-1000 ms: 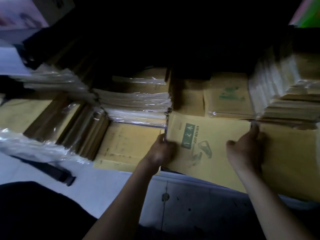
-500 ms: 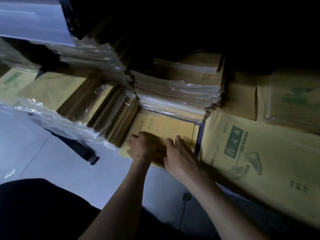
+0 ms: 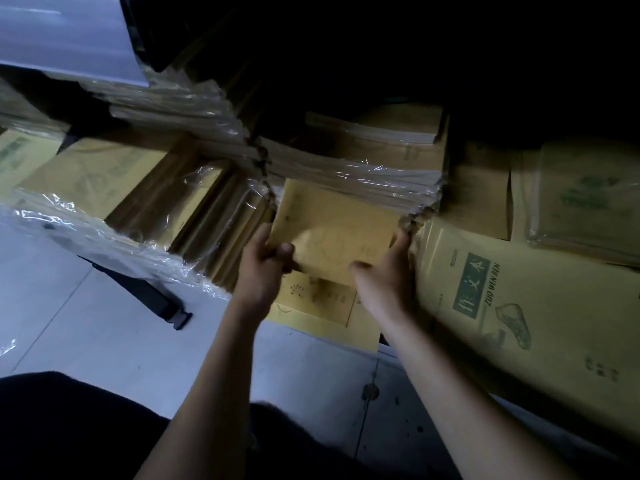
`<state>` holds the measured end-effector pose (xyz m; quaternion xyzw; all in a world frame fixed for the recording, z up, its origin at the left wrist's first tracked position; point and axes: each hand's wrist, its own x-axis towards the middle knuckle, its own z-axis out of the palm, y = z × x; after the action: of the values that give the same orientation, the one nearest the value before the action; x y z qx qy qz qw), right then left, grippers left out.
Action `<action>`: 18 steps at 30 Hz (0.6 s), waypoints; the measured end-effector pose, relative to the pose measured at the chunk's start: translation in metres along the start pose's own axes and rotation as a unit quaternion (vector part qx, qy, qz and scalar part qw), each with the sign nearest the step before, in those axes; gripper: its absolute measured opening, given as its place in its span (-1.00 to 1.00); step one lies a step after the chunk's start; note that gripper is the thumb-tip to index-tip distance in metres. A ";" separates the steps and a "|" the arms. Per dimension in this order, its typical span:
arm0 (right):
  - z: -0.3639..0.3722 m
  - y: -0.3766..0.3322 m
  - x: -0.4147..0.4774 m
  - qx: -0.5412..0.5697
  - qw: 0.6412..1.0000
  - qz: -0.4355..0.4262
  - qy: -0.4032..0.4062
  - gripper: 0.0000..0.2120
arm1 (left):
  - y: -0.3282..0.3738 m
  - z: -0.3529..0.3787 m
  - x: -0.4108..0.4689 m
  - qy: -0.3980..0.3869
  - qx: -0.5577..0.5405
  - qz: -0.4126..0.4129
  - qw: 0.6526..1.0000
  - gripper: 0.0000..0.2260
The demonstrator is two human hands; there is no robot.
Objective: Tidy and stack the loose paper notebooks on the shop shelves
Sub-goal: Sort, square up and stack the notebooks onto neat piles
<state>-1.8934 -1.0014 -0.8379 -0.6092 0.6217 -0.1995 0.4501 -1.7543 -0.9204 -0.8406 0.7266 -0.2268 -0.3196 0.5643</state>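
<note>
Left hand (image 3: 263,263) grips the near-left corner of a yellow notebook (image 3: 332,230), thumb on the cover and fingers curled beneath. The right hand (image 3: 384,277) holds the near-right edge the same way, thumb flat on top. The notebook sits at centre frame, raised and tilted, its far edge close under the overhanging shrink-wrapped stack (image 3: 349,178).

This looks like the lifting step: one loose copy picked off the loose notebooks (image 3: 317,301) lying flat just below it, to be squared with the rest. The next move probably calls for drawing it toward the near edge first, since the wrapped stack above leaves little room, and its ragged torn film at the right corner could snag the cover.

A large ZUO WEN BEN pack (image 3: 519,306) crowds the right hand at right of frame. Wrapped bundles (image 3: 162,209) lean at the left. At lower left, a black strap (image 3: 149,294) lies on the pale floor (image 3: 86,334).
</note>
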 end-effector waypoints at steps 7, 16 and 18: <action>-0.050 -0.031 0.001 0.220 0.963 -0.151 0.039 -0.71 | 0.064 -0.011 -0.016 -0.085 -0.006 0.074 0.994 -0.81; -0.179 0.035 -0.012 0.204 0.962 -0.107 0.144 -0.76 | 0.077 0.113 -0.057 -0.237 -0.016 0.080 0.968 -0.86; -0.197 0.061 -0.017 0.157 0.979 -0.026 0.125 -0.78 | 0.063 0.139 -0.072 -0.248 0.000 0.049 0.968 -0.88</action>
<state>-2.0891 -1.0341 -0.7800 -0.5170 0.6183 -0.3805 0.4534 -1.9019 -0.9809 -0.7869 0.6127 -0.3948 -0.4616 0.5057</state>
